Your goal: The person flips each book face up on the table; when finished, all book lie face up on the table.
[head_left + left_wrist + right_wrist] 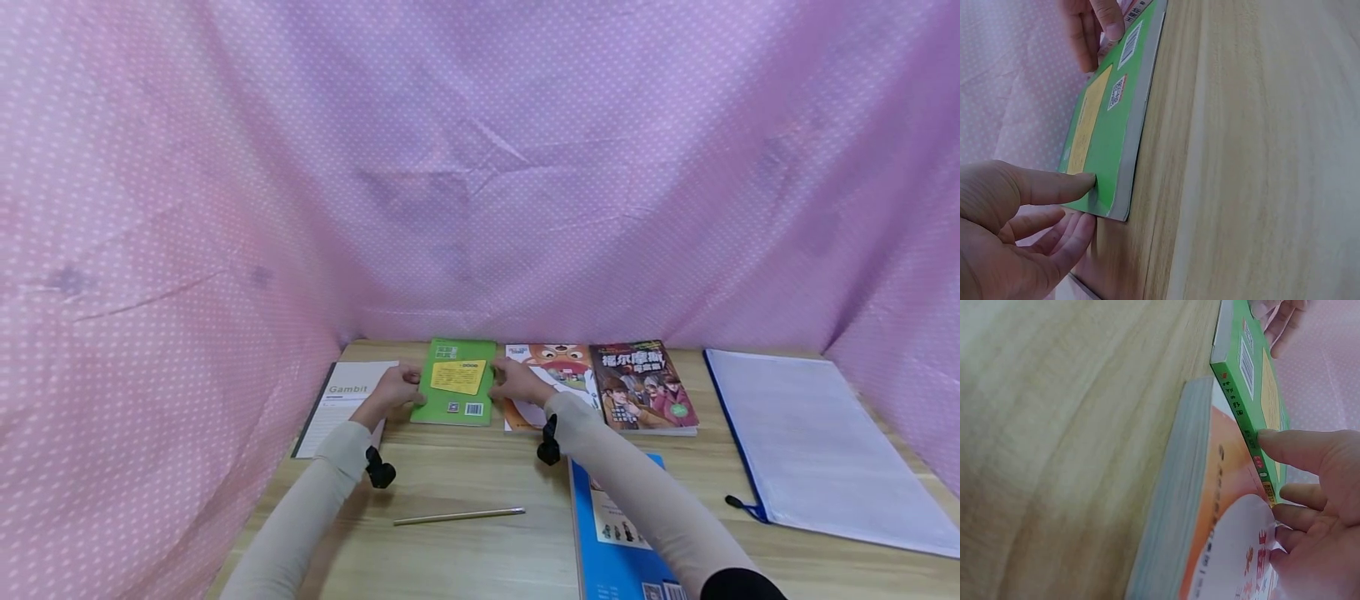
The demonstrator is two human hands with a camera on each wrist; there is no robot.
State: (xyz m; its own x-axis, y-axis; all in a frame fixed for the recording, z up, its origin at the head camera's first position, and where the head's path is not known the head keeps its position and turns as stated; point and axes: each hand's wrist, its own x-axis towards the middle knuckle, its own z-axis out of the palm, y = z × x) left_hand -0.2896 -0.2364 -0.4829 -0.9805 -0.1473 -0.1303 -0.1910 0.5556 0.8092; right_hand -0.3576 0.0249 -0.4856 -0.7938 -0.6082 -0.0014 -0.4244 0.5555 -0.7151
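Note:
A green book (459, 379) with a yellow text panel and barcode lies near the back of the table, between both hands. My left hand (394, 389) holds its left edge; in the left wrist view the thumb (1069, 186) rests on the cover and the fingers curl beside the edge. At the spine, my right hand (521, 381) holds the opposite edge, thumb (1294, 449) on the spine's upper edge, fingers alongside. Close by on the right lies an orange-and-white book (517, 414), partly behind the right hand. A white "Gambit" notepad (341, 408) extends under the left hand.
A dark comic-style book (643, 387) lies right of the orange one. Below the right forearm is a blue book (611, 567), partly covered. A pencil (459, 517) lies in front. At the right is a white zip folder (817, 450) with blue edging. Pink dotted cloth (480, 208) hangs behind.

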